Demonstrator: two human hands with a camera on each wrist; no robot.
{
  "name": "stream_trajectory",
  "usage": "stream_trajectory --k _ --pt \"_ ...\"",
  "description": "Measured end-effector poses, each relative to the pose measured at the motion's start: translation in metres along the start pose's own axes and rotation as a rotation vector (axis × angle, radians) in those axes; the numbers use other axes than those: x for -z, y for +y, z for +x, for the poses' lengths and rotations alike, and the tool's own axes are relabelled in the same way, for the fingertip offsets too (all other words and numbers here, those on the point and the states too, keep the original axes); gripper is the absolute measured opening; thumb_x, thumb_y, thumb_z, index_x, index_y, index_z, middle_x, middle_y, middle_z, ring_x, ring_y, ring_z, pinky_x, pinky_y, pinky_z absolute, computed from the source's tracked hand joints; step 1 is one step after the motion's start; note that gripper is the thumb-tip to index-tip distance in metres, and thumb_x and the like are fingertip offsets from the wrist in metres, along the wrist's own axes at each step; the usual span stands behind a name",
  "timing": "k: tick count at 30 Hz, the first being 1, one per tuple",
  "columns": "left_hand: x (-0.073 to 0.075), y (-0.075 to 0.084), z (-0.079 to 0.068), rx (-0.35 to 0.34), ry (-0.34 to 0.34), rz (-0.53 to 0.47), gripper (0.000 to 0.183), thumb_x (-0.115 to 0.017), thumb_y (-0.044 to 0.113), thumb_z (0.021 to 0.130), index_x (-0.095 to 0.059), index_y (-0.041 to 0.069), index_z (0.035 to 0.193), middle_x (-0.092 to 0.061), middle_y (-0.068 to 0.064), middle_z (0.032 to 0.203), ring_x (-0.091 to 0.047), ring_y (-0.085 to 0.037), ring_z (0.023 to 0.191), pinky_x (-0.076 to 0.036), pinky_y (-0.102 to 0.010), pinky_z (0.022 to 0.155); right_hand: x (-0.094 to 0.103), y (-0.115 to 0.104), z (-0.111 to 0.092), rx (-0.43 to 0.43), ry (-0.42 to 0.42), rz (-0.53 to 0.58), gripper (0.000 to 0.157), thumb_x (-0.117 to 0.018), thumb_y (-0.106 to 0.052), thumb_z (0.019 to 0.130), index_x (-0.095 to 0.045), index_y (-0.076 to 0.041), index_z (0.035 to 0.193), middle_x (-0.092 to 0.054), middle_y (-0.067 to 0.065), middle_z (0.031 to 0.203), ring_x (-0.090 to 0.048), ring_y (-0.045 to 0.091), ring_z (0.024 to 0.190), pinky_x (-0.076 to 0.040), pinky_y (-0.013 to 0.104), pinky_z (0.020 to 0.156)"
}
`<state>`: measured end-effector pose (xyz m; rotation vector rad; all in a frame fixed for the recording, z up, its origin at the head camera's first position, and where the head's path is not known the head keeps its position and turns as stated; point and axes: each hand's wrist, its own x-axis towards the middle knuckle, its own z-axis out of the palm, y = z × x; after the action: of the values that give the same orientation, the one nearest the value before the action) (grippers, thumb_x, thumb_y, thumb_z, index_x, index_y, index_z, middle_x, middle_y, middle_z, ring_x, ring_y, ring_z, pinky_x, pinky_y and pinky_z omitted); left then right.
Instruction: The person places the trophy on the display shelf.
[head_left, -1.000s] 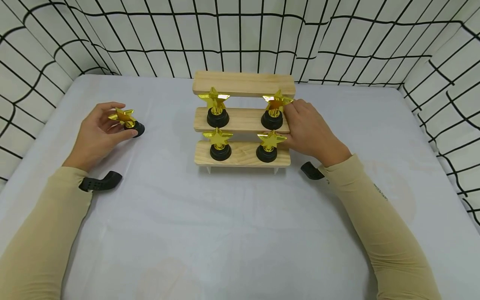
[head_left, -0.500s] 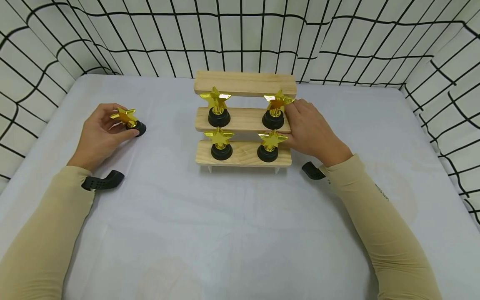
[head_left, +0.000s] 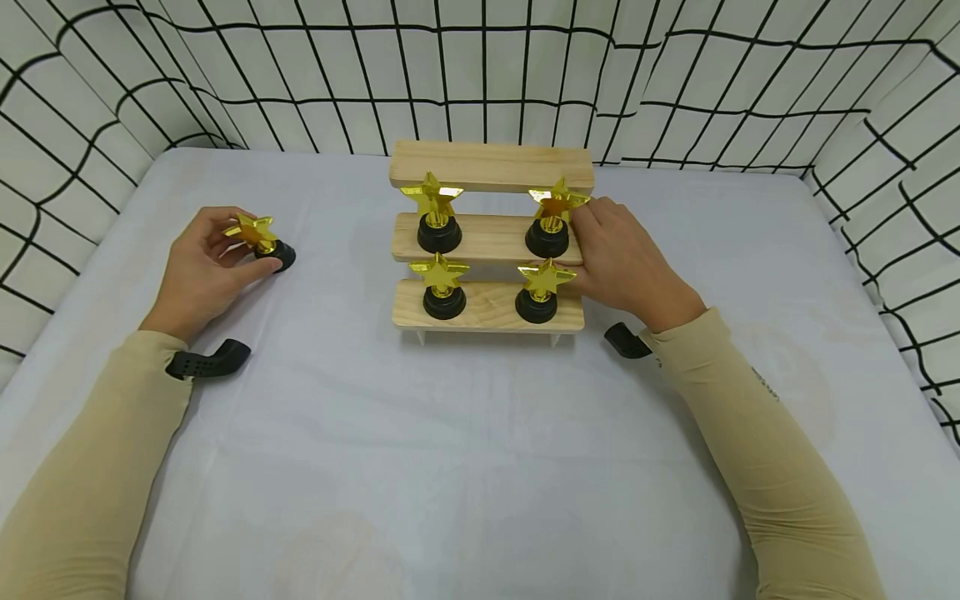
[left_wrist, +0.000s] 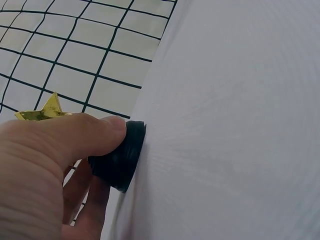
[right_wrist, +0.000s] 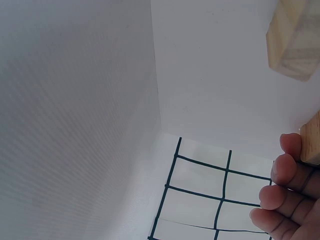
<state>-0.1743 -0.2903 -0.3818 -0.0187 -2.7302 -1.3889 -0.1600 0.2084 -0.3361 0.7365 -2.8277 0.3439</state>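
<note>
My left hand (head_left: pixel 206 271) is at the left of the table, gripping a small trophy by its black base (left_wrist: pixel 120 157). The trophy's gold star (head_left: pixel 251 231) leans left in the head view, and its base is close over the white cloth. My right hand (head_left: pixel 622 262) holds the right end of a three-tier wooden display stand (head_left: pixel 491 167) at the middle board. Its fingertips (right_wrist: pixel 285 167) meet a board's end in the right wrist view. Two star trophies stand on the middle board, one of them a trophy (head_left: pixel 547 237) beside my right hand. Two more, including a trophy (head_left: pixel 444 300), stand on the lowest board.
White cloth (head_left: pixel 465 467) covers the table. Black wire grid panels (head_left: pixel 480 67) rise along the back and both sides. The stand's top board carries no trophy. Black wrist straps (head_left: pixel 206 361) show at both sleeves.
My left hand, with the trophy in it, has shifted slightly to the right. The right hand keeps its place at the stand, and the standing trophies are as before.
</note>
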Motion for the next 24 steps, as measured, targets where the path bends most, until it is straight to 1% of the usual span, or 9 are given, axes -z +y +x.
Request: stream_trajectory --k 3,6,8,12,15,20,22,24 --pt "0.001 0.001 0.001 0.003 0.005 -0.008 0.065 -0.083 0.008 0.086 -0.051 0.030 0.138 -0.054 0.019 0.131 -0.053 0.003 0.123 -0.046 0.001 0.102 0.001 0.000 0.000 0.000 0.001 0.004 0.067 -0.078 -0.058 0.085 -0.057 0.000 0.110 -0.057 0.013 0.093 -0.052 0.031 0.092 -0.044 0.044 0.078" --pt "0.001 0.002 0.002 -0.007 0.013 -0.038 0.064 -0.083 0.005 0.086 -0.052 0.029 0.137 -0.054 0.019 0.131 -0.052 0.001 0.124 -0.047 0.000 0.102 0.002 -0.001 0.000 -0.004 -0.003 0.004 0.067 -0.078 -0.058 0.085 -0.057 0.000 0.111 -0.057 0.013 0.094 -0.051 0.031 0.091 -0.044 0.044 0.078" --pt "0.000 0.003 0.001 -0.024 0.018 -0.063 0.064 -0.083 0.002 0.085 -0.052 0.027 0.136 -0.055 0.019 0.131 -0.052 0.000 0.125 -0.047 0.000 0.102 0.002 -0.001 0.000 -0.007 -0.006 0.008 0.067 -0.077 -0.058 0.086 -0.057 0.000 0.111 -0.058 0.013 0.095 -0.050 0.031 0.091 -0.043 0.044 0.078" --pt "0.000 0.006 0.001 -0.058 0.023 -0.083 0.064 -0.082 0.000 0.085 -0.053 0.025 0.135 -0.055 0.018 0.130 -0.053 0.000 0.123 -0.048 0.000 0.100 0.002 -0.001 0.001 -0.013 -0.011 0.013 0.067 -0.076 -0.059 0.086 -0.057 0.000 0.110 -0.059 0.014 0.097 -0.050 0.031 0.091 -0.043 0.043 0.078" --pt "-0.001 0.009 0.000 -0.082 0.025 -0.075 0.063 -0.081 -0.001 0.085 -0.053 0.024 0.135 -0.055 0.019 0.129 -0.053 0.001 0.121 -0.048 0.001 0.099 0.002 0.000 0.001 -0.014 -0.013 0.007 0.066 -0.075 -0.060 0.087 -0.056 0.000 0.108 -0.059 0.014 0.098 -0.050 0.031 0.091 -0.043 0.043 0.077" --pt "-0.001 0.015 -0.003 -0.143 0.029 -0.077 0.063 -0.078 -0.008 0.084 -0.055 0.018 0.137 -0.058 0.018 0.124 -0.057 -0.001 0.115 -0.050 0.000 0.095 0.001 -0.001 0.001 -0.006 -0.015 -0.004 0.068 -0.073 -0.062 0.087 -0.056 0.000 0.109 -0.060 0.014 0.099 -0.051 0.031 0.092 -0.043 0.042 0.077" --pt "-0.003 0.018 -0.002 -0.163 0.018 -0.080 0.062 -0.076 -0.009 0.085 -0.056 0.017 0.138 -0.057 0.017 0.122 -0.058 -0.002 0.113 -0.051 0.000 0.094 0.001 -0.001 0.001 -0.006 -0.012 -0.008 0.068 -0.073 -0.062 0.087 -0.055 0.000 0.109 -0.060 0.014 0.100 -0.051 0.031 0.092 -0.044 0.043 0.077" --pt "-0.004 0.021 -0.002 -0.166 0.006 -0.072 0.060 -0.075 -0.008 0.086 -0.057 0.016 0.139 -0.058 0.016 0.121 -0.059 -0.002 0.111 -0.052 0.000 0.093 0.002 -0.002 0.001 -0.005 -0.014 -0.010 0.068 -0.073 -0.062 0.087 -0.055 0.000 0.109 -0.060 0.014 0.100 -0.051 0.031 0.093 -0.044 0.043 0.078"
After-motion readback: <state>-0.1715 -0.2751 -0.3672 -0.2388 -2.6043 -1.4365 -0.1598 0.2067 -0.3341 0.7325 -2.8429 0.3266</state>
